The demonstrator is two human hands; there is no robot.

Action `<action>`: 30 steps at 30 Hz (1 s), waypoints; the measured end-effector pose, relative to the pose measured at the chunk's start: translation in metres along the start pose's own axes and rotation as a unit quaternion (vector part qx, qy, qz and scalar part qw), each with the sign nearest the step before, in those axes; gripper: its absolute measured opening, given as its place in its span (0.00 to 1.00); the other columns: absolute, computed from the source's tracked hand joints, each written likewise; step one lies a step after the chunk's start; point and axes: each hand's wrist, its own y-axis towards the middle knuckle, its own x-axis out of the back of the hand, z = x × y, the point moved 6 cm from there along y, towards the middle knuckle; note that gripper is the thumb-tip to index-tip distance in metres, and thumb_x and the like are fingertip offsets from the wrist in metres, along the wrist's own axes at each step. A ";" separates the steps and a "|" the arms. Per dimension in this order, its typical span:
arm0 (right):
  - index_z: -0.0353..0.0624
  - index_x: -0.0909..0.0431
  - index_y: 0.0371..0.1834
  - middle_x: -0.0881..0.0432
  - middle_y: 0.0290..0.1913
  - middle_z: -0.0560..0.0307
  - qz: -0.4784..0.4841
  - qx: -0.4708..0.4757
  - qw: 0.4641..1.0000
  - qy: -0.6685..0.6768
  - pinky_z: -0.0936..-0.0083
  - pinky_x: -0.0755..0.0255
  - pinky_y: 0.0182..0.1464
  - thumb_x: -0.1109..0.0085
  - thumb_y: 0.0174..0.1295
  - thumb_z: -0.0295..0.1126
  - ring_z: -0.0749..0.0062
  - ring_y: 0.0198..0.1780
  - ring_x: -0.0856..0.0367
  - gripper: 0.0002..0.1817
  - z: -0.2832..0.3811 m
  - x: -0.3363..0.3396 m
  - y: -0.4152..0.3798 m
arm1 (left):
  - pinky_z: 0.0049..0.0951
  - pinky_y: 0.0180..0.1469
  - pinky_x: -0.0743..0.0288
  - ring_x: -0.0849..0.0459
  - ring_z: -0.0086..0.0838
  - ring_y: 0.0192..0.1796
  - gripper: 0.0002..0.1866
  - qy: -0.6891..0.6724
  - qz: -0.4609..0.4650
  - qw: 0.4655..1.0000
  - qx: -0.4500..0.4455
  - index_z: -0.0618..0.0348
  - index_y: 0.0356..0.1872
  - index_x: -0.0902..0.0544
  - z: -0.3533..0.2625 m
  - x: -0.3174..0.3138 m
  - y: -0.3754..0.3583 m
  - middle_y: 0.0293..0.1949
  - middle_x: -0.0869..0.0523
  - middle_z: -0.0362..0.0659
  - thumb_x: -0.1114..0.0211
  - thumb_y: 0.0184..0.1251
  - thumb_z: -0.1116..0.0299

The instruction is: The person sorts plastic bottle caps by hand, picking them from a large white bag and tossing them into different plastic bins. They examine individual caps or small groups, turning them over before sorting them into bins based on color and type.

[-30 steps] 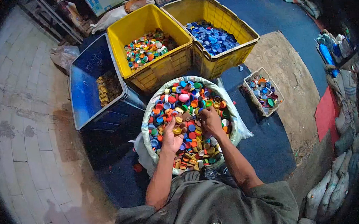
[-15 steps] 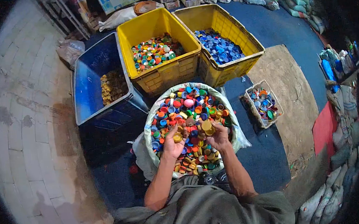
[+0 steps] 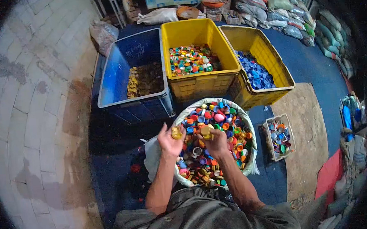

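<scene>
A large white sack (image 3: 253, 154), full of mixed coloured bottle caps (image 3: 207, 161), stands right in front of me. Over its left rim, my left hand (image 3: 169, 144) is turned palm up and holds yellow-gold bottle caps (image 3: 176, 133) against the fingers. Above the pile, my right hand (image 3: 217, 142) grips more gold caps (image 3: 206, 132) between thumb and fingers. The exact number of caps in each hand is hard to tell. A small gap separates the two hands.
Behind the sack stand a blue bin (image 3: 106, 87) with yellowish caps, a yellow bin (image 3: 202, 80) with mixed caps and another yellow bin (image 3: 270, 93) with blue caps. A small white crate (image 3: 293, 139) of caps sits at right, beside a brown board (image 3: 305, 119). Filled bags (image 3: 287, 18) line the back.
My view has turned, so the bins and sack appear further right. Both hands have shifted left relative to the sack, the left one now over its rim. Both still hold gold caps.
</scene>
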 end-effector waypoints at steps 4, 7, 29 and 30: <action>0.31 0.26 0.40 0.21 0.44 0.45 0.095 -0.005 0.994 0.051 0.55 0.33 0.64 0.54 0.58 0.30 0.59 0.52 0.23 0.14 -0.001 -0.083 0.072 | 0.42 0.59 0.32 0.24 0.43 0.51 0.34 -0.056 0.095 0.994 -0.025 0.70 0.48 0.29 -0.080 -0.039 0.048 0.46 0.23 0.54 0.42 0.64 0.42; 0.36 0.30 0.31 0.27 0.29 0.55 0.220 -0.050 0.971 0.074 0.60 0.28 0.56 0.58 0.53 0.24 0.71 0.29 0.30 0.06 0.008 -0.166 0.116 | 0.45 0.68 0.42 0.31 0.46 0.61 0.42 -0.043 0.156 0.972 -0.170 0.73 0.57 0.32 -0.128 -0.120 0.044 0.58 0.28 0.58 0.42 0.61 0.37; 0.28 0.43 0.67 0.28 0.58 0.39 -0.115 0.136 0.980 -0.093 0.64 0.26 0.60 0.50 0.55 0.23 0.58 0.54 0.21 0.33 0.062 0.111 -0.052 | 0.28 0.42 0.26 0.20 0.26 0.38 0.22 0.645 0.091 0.713 -0.259 0.65 0.53 0.24 0.034 0.025 -0.010 0.38 0.14 0.41 0.31 0.59 0.68; 0.29 0.41 0.66 0.26 0.56 0.40 -0.110 0.134 0.980 -0.098 0.66 0.24 0.57 0.49 0.57 0.23 0.58 0.52 0.20 0.30 0.061 0.113 -0.064 | 0.28 0.43 0.26 0.20 0.25 0.38 0.22 0.698 0.083 0.667 -0.248 0.64 0.53 0.25 0.043 0.017 -0.018 0.40 0.14 0.41 0.31 0.59 0.68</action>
